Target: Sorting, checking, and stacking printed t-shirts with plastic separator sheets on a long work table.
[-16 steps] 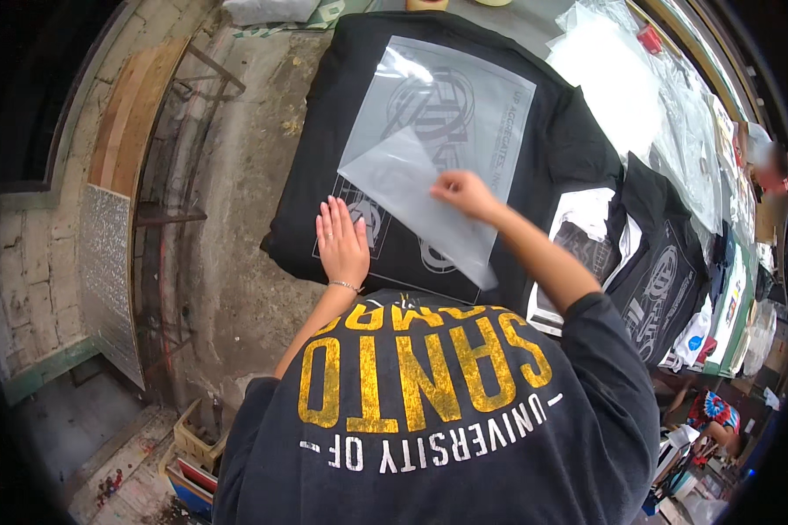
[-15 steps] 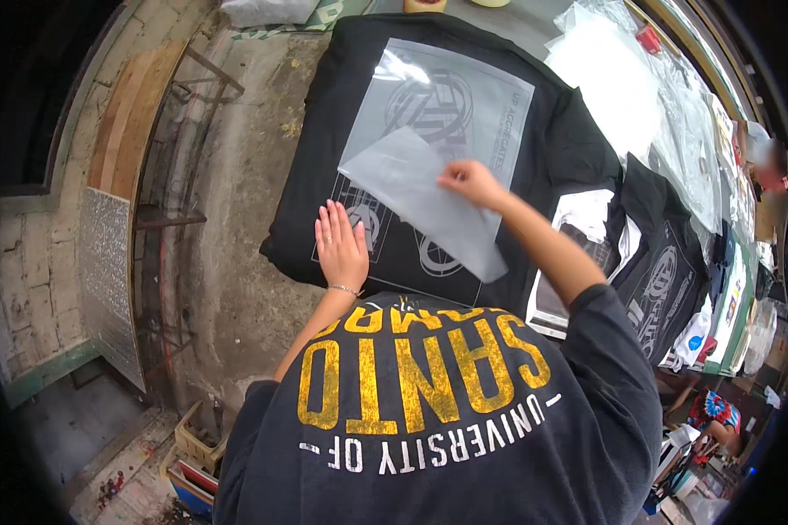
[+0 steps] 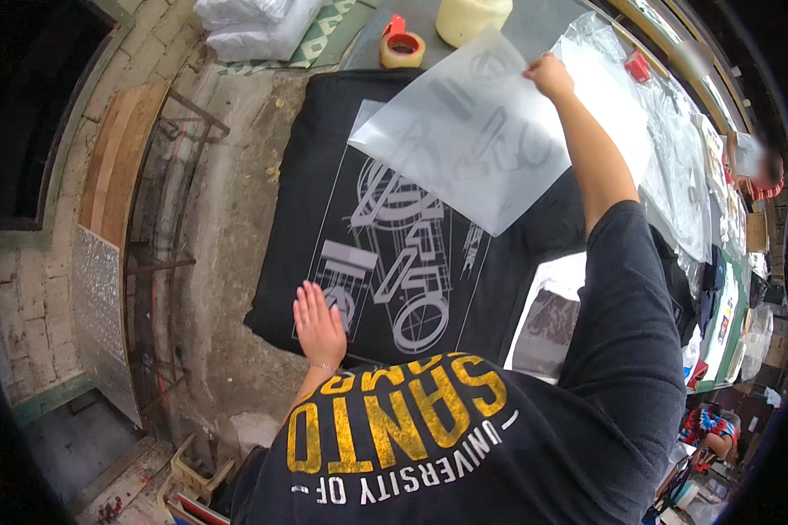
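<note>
My left hand (image 3: 322,325) lies flat, fingers stretched, on a folded black garment (image 3: 280,227) near its lower left corner, beside a small pale grey printed graphic. A larger pale grey line design (image 3: 403,254) fills the middle of the garment's face. My right hand (image 3: 547,77) pinches the right corner of a translucent plastic sheet (image 3: 464,140), lifted over the upper part of the garment and hiding some of the design, with faint dark shapes showing through it.
Behind the garment are a tape roll (image 3: 401,54), a pale yellow tub (image 3: 473,19) and white bundles (image 3: 254,26). Plastic bags (image 3: 683,201) cover the right side. Wooden boards (image 3: 114,157) lean at left. A person (image 3: 714,437) is at lower right, another (image 3: 762,175) at far right.
My right hand has raised the sheet up and to the right, uncovering much of the printed design. The view has shifted. My left hand still lies on the garment.
</note>
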Available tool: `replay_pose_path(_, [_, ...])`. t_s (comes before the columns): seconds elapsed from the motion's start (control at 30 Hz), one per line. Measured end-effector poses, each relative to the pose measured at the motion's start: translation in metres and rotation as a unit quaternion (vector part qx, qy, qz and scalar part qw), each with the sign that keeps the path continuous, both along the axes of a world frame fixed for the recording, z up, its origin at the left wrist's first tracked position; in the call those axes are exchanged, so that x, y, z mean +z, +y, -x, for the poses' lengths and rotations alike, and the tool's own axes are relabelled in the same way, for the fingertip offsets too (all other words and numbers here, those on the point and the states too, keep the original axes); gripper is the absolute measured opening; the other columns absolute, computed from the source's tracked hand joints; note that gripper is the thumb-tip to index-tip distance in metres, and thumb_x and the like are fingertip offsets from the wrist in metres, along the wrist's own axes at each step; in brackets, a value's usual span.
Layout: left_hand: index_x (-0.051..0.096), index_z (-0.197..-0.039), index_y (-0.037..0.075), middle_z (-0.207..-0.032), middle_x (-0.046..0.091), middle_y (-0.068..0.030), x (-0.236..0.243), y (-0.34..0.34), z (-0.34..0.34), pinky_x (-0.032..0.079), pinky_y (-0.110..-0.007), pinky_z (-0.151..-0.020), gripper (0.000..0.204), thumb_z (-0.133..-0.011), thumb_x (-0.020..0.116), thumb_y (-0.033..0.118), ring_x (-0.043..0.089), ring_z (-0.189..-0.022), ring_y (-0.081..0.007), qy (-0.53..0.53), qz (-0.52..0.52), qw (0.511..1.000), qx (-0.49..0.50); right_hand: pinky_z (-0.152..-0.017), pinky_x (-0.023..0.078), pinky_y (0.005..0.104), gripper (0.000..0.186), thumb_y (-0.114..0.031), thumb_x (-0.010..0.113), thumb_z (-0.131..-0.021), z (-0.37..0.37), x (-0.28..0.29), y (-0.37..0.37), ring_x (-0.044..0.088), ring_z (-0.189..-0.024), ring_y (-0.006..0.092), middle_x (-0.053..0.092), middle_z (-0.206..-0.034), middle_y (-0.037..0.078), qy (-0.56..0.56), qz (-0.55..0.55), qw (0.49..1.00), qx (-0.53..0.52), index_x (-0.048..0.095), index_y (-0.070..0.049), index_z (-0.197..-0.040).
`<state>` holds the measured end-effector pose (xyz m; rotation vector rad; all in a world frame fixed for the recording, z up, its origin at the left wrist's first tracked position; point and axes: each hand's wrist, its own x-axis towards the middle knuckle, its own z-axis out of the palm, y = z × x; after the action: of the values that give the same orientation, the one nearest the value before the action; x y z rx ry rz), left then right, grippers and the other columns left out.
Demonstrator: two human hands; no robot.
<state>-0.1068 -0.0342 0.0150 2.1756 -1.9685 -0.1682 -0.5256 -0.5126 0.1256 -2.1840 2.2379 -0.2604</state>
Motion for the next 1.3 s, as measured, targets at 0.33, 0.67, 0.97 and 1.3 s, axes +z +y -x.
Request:
replay_pose_path(0.33, [0.03, -0.142, -0.005, -0.149, 0.028, -0.0206, 0.005, -0.002, 0.004, 0.016, -0.044, -0.114, 0.054, -0.096, 0.037, 0.021, 0.024, -0.14, -0.0345, -0.013, -0.038, 0.999, 0.0, -0.088, 0.048, 0.044, 0.026, -0.026, 0.056, -0.087, 0.212, 0.171, -0.058, 0.061, -0.108, 0.0323, 0.066, -0.112, 0.014, 0.117, 0.175, 0.935, -0.287, 0.068, -0.011, -0.105])
replay_pose_path(0.67, [0.03, -0.143, -0.003, -0.149, 0.03, -0.0187, 0.006, -0.006, 0.013, 0.017, -0.043, -0.114, 0.052, -0.098, 0.035, 0.022, 0.025, -0.14, -0.0327, -0.028, -0.018, 0.999, -0.012, -0.081, 0.048, 0.0405, 0.035, -0.039, 0.054, -0.088, 0.228, 0.293, 0.147, 0.062, -0.1, 0.0369, 0.067, -0.1, 0.015, 0.054, 0.453, 0.885, -0.095, 0.063, -0.008, -0.103])
replay_pose_path(0.97, [0.029, -0.143, -0.004, -0.15, 0.027, -0.0197, 0.008, 0.0, 0.011, 0.015, -0.044, -0.115, 0.053, -0.098, 0.035, 0.022, 0.023, -0.14, -0.0339, -0.024, -0.033, 0.999, -0.011, -0.074, 0.048, 0.0389, 0.037, -0.008, 0.063, -0.08, 0.188, -0.033, 0.143, 0.061, -0.082, 0.0342, 0.063, -0.088, 0.013, -0.146, 0.176, 0.973, 0.037, 0.058, -0.008, -0.117])
replay_pose_path(1.3, [0.03, -0.142, -0.004, -0.15, 0.027, -0.0211, 0.009, -0.006, 0.013, 0.014, -0.045, -0.115, 0.053, -0.096, 0.036, 0.022, 0.022, -0.141, -0.0349, -0.01, -0.043, 0.999, -0.005, -0.081, 0.047, 0.041, 0.028, -0.016, 0.055, -0.089, 0.206, -0.136, 0.147, 0.06, -0.095, 0.0349, 0.063, -0.102, 0.014, -0.167, 0.006, 0.985, 0.031, 0.055, -0.01, -0.117])
